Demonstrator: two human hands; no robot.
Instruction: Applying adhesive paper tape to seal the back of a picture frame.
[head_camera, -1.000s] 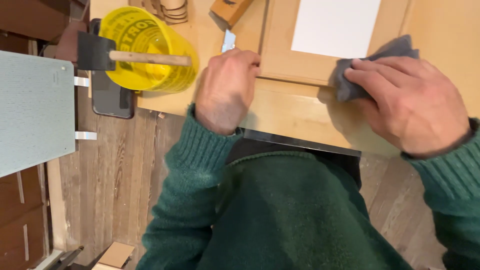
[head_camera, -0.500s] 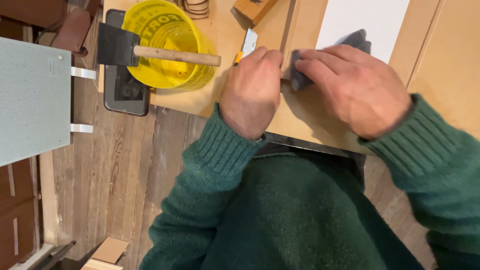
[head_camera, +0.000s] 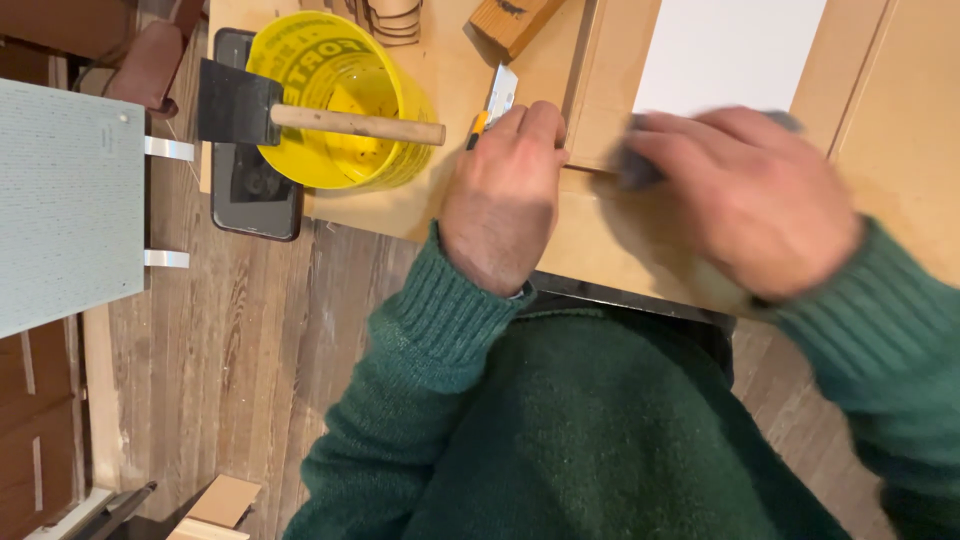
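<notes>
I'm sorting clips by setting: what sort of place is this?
Probably a home woodworking or craft space. A foam brush lies across a yellow bucket, a utility knife sits on the bench, and the right hand rubs a wooden frame.

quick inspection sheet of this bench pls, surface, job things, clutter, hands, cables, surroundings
surface: tan workbench, bare at its front edge
job's things: wooden frame with white panel; grey cloth, blurred
clutter: yellow bucket with foam brush across it; utility knife; phone; wood block
grippers: left hand pressed on the frame; right hand on the cloth
cables: nothing seen
surroundings: plank floor; pale green board
</notes>
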